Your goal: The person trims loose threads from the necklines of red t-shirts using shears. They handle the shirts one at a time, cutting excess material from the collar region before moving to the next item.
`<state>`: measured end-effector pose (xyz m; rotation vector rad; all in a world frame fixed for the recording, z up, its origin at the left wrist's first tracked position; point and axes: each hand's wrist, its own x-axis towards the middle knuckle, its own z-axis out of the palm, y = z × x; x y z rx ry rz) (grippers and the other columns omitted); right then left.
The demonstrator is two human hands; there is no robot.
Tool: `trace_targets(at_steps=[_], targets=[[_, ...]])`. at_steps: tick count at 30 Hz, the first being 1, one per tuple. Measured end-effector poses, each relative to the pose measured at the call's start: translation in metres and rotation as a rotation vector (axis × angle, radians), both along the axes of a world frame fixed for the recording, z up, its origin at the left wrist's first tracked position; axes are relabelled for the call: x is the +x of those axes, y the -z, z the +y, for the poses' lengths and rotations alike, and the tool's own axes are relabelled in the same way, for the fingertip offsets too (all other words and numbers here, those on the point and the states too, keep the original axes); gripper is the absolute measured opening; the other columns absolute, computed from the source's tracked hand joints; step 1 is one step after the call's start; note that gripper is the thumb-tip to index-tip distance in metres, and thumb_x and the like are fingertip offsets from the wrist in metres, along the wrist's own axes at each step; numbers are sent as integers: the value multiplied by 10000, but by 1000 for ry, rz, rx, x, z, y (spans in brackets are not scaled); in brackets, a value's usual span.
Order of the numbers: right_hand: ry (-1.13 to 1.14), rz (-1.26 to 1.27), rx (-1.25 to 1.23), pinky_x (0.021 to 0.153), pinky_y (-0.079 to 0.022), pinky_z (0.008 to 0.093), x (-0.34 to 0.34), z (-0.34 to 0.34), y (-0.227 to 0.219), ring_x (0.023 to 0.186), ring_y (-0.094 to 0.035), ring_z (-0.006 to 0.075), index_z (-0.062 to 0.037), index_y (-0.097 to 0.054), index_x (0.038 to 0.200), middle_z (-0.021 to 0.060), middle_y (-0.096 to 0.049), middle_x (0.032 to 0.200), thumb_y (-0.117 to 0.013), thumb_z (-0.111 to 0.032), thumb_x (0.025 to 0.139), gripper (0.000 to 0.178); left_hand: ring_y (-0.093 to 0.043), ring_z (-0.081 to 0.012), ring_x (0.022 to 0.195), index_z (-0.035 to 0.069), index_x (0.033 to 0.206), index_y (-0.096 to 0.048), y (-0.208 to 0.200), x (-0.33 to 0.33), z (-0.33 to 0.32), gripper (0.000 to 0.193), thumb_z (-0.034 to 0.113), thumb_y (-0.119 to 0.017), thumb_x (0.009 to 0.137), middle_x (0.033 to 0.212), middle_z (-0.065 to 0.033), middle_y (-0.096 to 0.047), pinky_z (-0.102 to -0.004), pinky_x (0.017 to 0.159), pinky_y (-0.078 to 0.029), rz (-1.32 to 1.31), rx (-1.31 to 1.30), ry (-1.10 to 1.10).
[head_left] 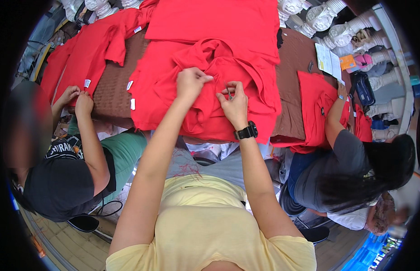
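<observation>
A red garment (257, 119) lies bunched on the table in front of me, its folds opened around a hollow. My left hand (192, 83) is over the garment's middle with thumb and fingers pinched together; whatever is between the fingertips is too small to make out. Just to its right, my right hand (234, 104) is closed around a small metal tool that looks like thread snips (229, 94), mostly hidden by the fingers. A black watch (247, 131) is on my right wrist. White labels (132, 104) stick out at the garment's left edge.
More red garments (210, 20) lie beyond. The table has a brown cover (112, 97). At left, a co-worker's hands (81, 101) hold a red garment; at right, another co-worker (341, 167) reaches to a paper sheet (328, 61). White machine parts (345, 34) line the far right.
</observation>
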<state>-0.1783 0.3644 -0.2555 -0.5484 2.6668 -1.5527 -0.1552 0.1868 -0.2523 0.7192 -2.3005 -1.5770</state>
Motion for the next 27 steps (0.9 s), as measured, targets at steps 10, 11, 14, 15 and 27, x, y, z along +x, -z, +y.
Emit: trace_targets(at_steps=[10, 11, 14, 15, 27], targets=[[-69, 24, -252, 728, -521, 365, 9, 10, -7, 859, -686, 257, -8, -599, 1031, 143, -680, 950, -767, -86, 842, 265, -668, -177, 961, -24, 1081, -683, -96, 138, -8, 229, 120, -719, 907, 1027, -97, -679, -305, 826, -543, -25, 137, 861], [-74, 51, -263, 728, -522, 369, 8, 8, -11, 869, -683, 267, -8, -602, 1023, 145, -667, 957, -767, -78, 833, 261, -651, -235, 1010, -9, 1125, -673, -88, 128, -4, 273, 168, -717, 922, 1081, -122, -664, -334, 873, -529, 61, 10, 592], [136, 469, -48, 733, -525, 412, -9, 8, -33, 900, -655, 317, -15, -612, 1016, 156, -606, 1031, -760, -48, 800, 264, -640, -304, 986, 12, 1116, -677, -45, 77, -3, 304, 210, -748, 896, 1076, -155, -651, -380, 876, -521, 159, -494, 153], [213, 516, -42, 759, -530, 464, -15, 10, -43, 927, -629, 365, -28, -613, 1043, 163, -546, 1091, -762, -41, 768, 312, -638, -316, 978, 14, 1087, -675, -18, 65, -5, 295, 213, -758, 885, 1057, -157, -648, -395, 879, -517, 145, -644, 93], [-218, 60, -103, 775, -528, 332, 22, 123, -52, 890, -686, 193, -2, -682, 994, 96, -691, 943, -809, -48, 770, 262, -603, -290, 925, 25, 874, -622, -86, 111, -108, 208, -120, -572, 734, 928, -102, -609, -396, 890, -474, 371, -746, -350]])
